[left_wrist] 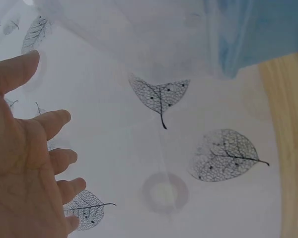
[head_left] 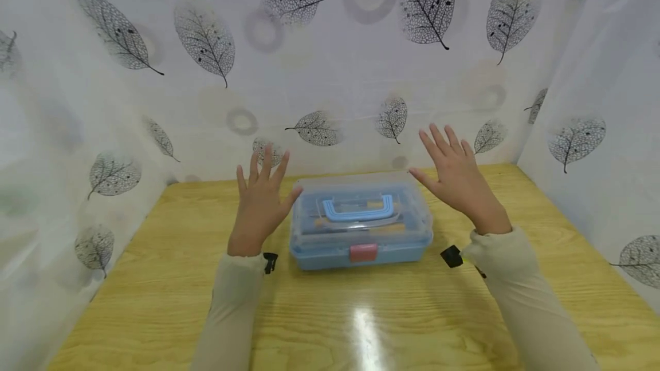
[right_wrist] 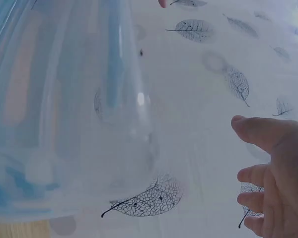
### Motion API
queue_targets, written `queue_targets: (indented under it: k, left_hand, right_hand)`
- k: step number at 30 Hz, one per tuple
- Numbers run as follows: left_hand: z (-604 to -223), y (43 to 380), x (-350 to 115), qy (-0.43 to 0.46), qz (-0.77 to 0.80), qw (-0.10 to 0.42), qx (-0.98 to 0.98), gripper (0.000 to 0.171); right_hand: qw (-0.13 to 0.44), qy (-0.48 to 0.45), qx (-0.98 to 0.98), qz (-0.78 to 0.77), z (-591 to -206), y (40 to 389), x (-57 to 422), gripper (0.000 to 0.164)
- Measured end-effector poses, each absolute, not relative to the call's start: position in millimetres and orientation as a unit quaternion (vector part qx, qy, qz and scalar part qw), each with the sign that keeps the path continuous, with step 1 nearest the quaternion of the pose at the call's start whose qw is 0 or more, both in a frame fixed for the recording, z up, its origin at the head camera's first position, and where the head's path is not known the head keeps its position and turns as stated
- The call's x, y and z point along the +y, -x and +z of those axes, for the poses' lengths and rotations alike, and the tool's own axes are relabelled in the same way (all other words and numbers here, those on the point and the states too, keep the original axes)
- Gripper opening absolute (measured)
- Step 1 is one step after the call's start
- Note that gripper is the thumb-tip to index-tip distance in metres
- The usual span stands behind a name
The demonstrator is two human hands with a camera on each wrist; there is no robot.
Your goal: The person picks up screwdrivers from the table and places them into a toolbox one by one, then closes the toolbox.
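Note:
A blue plastic case (head_left: 309,261) with a see-through lid stands on the table, its light blue handle (head_left: 358,214) lying on top and a pink latch (head_left: 363,252) at the front. Orange and dark shapes show dimly through the lid. To the left of the case, my left hand (head_left: 260,208) is raised with its fingers spread, holding nothing. My right hand (head_left: 456,182) is held up past the right end of the case, fingers and thumb extended. Both wrist views show the case's side, with the left palm (left_wrist: 25,173) and right palm (right_wrist: 283,183) bare.
The wood-grain table (head_left: 309,325) reaches back to a pale curtain (head_left: 330,73) printed with leaves, which also runs down both sides. Black strap pieces (head_left: 452,256) stick out from the sleeves at the wrists.

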State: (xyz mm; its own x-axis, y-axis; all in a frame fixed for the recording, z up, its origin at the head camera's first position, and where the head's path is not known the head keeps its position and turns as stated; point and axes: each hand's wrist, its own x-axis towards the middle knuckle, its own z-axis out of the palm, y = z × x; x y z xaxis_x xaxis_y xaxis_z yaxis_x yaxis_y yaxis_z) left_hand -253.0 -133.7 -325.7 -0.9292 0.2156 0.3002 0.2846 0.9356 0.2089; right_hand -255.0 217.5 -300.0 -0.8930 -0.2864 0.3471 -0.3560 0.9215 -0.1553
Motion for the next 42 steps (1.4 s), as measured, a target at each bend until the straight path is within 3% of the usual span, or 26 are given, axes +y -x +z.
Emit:
queue_targets:
  k: [10, 42]
  left_hand:
    - [-343, 258, -141, 0.101, -0.119, 0.115, -0.981, 0.072]
    - [-359, 262, -163, 0.066, -0.116, 0.080, -0.988, 0.071]
  right_hand:
    - [0.085, -0.116, -0.984, 0.106, -316, 267, 235, 0.082]
    - [0.054, -0.074, -0.989, 0.120, -335, 273, 254, 0.089]
